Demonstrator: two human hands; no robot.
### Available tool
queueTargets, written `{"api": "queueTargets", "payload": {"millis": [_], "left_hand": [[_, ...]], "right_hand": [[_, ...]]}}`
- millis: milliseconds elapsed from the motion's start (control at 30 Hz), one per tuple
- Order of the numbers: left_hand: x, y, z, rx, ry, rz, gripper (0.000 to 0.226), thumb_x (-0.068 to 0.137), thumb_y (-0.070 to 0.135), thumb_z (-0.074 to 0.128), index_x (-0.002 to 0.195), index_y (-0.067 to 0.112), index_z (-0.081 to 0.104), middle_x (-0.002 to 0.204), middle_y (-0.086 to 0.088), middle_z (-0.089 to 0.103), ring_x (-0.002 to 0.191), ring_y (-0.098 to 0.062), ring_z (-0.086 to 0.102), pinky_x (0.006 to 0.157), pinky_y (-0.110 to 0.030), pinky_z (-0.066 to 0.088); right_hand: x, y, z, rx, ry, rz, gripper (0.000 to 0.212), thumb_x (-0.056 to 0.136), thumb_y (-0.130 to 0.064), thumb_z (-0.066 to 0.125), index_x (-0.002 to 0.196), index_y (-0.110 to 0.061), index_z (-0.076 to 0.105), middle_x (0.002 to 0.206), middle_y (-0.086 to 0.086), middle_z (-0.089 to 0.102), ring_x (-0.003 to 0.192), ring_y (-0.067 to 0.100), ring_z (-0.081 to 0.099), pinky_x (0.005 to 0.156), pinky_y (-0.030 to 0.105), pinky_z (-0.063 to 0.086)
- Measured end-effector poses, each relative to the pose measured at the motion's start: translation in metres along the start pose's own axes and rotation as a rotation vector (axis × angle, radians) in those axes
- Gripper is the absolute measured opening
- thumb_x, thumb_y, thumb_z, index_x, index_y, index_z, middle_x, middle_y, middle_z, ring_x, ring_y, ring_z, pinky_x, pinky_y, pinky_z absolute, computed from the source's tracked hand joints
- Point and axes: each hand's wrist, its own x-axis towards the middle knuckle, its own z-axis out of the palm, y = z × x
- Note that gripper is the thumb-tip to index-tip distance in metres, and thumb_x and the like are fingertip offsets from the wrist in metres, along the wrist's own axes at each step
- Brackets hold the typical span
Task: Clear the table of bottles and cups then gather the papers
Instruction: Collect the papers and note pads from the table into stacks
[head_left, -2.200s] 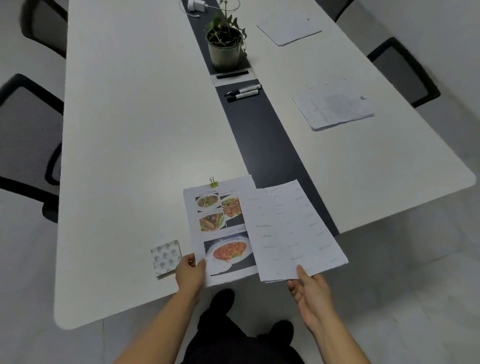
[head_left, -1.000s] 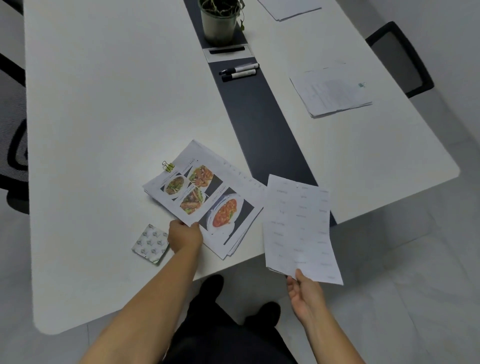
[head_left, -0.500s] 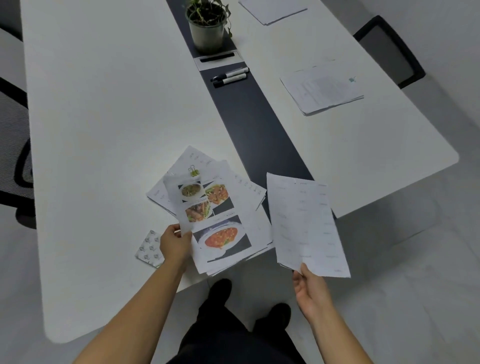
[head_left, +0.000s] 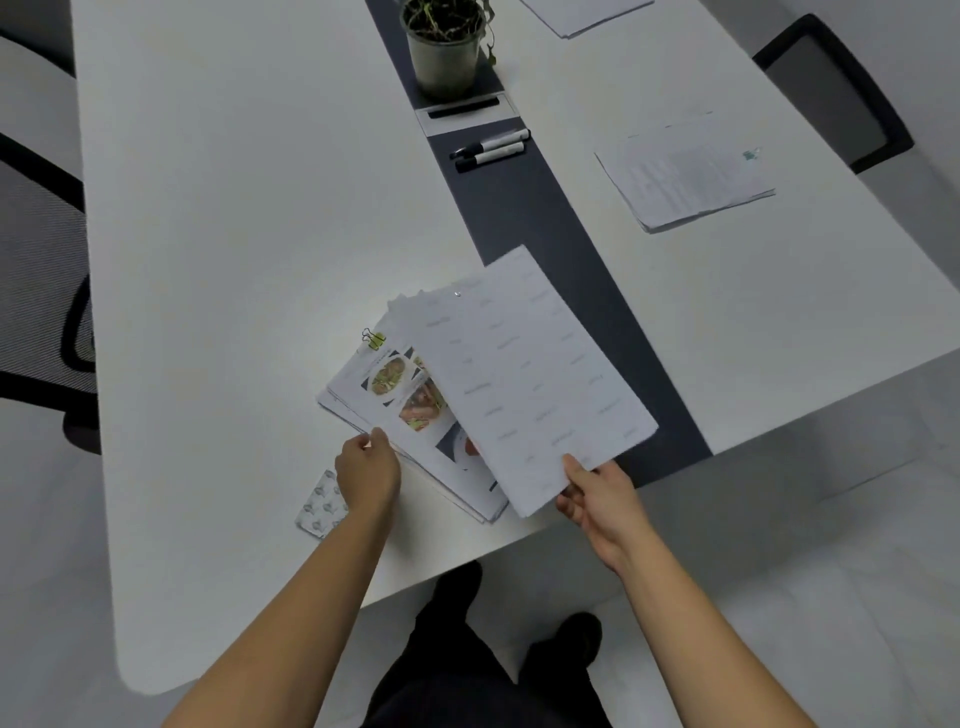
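Note:
A clipped stack of papers with food photos (head_left: 395, 395) lies on the white table (head_left: 260, 234) near its front edge, a green binder clip (head_left: 373, 339) at its top corner. My left hand (head_left: 366, 470) pinches the stack's lower left edge. My right hand (head_left: 597, 496) grips the bottom corner of a white text sheet bundle (head_left: 524, 374), held over the right part of the food-photo stack. Two more paper piles lie further off: one at the right (head_left: 685, 176), another at the far top edge (head_left: 587, 15). No bottles or cups are visible.
A patterned tissue pack (head_left: 319, 506) lies left of my left hand. Two markers (head_left: 491, 148), a potted plant (head_left: 447, 47) and a cable slot sit along the dark centre strip (head_left: 545, 218). Black chairs stand at the left (head_left: 41, 291) and far right (head_left: 831, 88).
My right hand has swung the text sheets left from beside the table edge onto the food-photo stack. My left hand has set that stack back down flat and keeps hold of its edge.

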Motion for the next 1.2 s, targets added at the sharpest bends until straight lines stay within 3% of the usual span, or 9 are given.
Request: {"api": "queueTargets", "payload": {"millis": [167,267,400,533,633,733,833,1033,1200], "left_hand": [[0.045,0.02,-0.036,0.152,0.182,0.185,0.068,0.093,0.05,0.029,0.128,-0.003,0.053,0.131,-0.025,0.054,0.121,-0.043,0.051,0.099,-0.056,0.043],[0.068,0.047,-0.036,0.348,0.093,0.324,0.063,0.101,0.044,0.04,0.148,0.003,0.036,0.152,-0.018,0.038,0.14,-0.037,0.032,0.113,-0.053,0.029],[0.091,0.079,-0.016,0.608,-0.056,0.428,0.074,0.095,0.045,0.054,0.15,0.002,0.03,0.152,-0.02,0.036,0.14,-0.04,0.03,0.109,-0.055,0.029],[0.105,0.098,0.009,0.686,-0.152,0.395,0.072,0.086,0.045,0.063,0.141,0.006,0.037,0.145,-0.018,0.039,0.135,-0.039,0.034,0.103,-0.052,0.033],[0.1,0.103,0.019,0.748,-0.254,0.363,0.079,0.062,0.047,0.065,0.129,0.011,0.045,0.136,-0.015,0.042,0.129,-0.037,0.038,0.095,-0.045,0.035],[0.088,0.096,0.023,0.795,-0.355,0.444,0.092,0.05,0.038,0.056,0.138,0.016,0.043,0.134,-0.013,0.042,0.126,-0.035,0.038,0.094,-0.042,0.036],[0.079,0.085,0.025,0.86,-0.379,0.573,0.088,0.059,0.035,0.055,0.143,0.017,0.037,0.135,-0.014,0.043,0.124,-0.037,0.039,0.091,-0.043,0.034],[0.073,0.063,0.023,0.926,-0.317,0.778,0.083,0.079,0.015,0.061,0.151,0.01,0.02,0.131,-0.016,0.049,0.117,-0.04,0.044,0.088,-0.046,0.034],[0.077,0.061,0.012,0.94,-0.321,0.836,0.086,0.083,0.022,0.066,0.153,0.006,0.019,0.144,-0.019,0.045,0.122,-0.042,0.047,0.099,-0.05,0.038]], "right_hand": [[0.041,-0.008,0.047,-0.338,-0.056,-0.025,0.026,0.099,-0.012,0.053,0.125,-0.016,0.054,0.119,0.003,0.068,0.104,0.023,0.068,0.077,0.041,0.062],[0.051,0.005,0.058,-0.693,0.107,-0.06,0.04,0.092,-0.019,0.059,0.127,-0.012,0.042,0.126,0.007,0.061,0.108,0.028,0.063,0.087,0.043,0.057],[0.047,0.016,0.059,-0.846,0.246,-0.09,0.065,0.092,-0.029,0.064,0.143,-0.009,0.031,0.135,0.013,0.047,0.114,0.031,0.055,0.085,0.033,0.045],[0.048,0.016,0.045,-0.76,0.272,-0.006,0.078,0.093,-0.034,0.064,0.154,-0.012,0.021,0.145,0.013,0.037,0.12,0.028,0.052,0.095,0.033,0.041],[0.042,0.018,0.037,-0.633,0.228,-0.003,0.058,0.093,-0.025,0.061,0.146,-0.024,0.039,0.133,0.009,0.045,0.105,0.015,0.05,0.096,0.03,0.04],[0.027,0.034,0.034,-0.495,0.261,0.017,0.044,0.087,-0.014,0.057,0.126,-0.033,0.051,0.12,0.005,0.049,0.105,0.016,0.052,0.095,0.034,0.048],[0.007,0.058,0.035,-0.272,0.266,0.083,0.057,0.083,-0.012,0.055,0.133,-0.038,0.049,0.116,0.008,0.062,0.105,0.02,0.063,0.093,0.046,0.056],[-0.016,0.087,0.05,-0.103,0.221,0.141,0.054,0.087,-0.002,0.053,0.127,-0.038,0.047,0.106,0.001,0.068,0.099,0.016,0.068,0.092,0.042,0.058],[-0.018,0.08,0.037,-0.339,0.154,0.078,0.044,0.091,-0.006,0.055,0.131,-0.02,0.045,0.101,-0.004,0.065,0.09,0.007,0.061,0.072,0.017,0.048]]}}
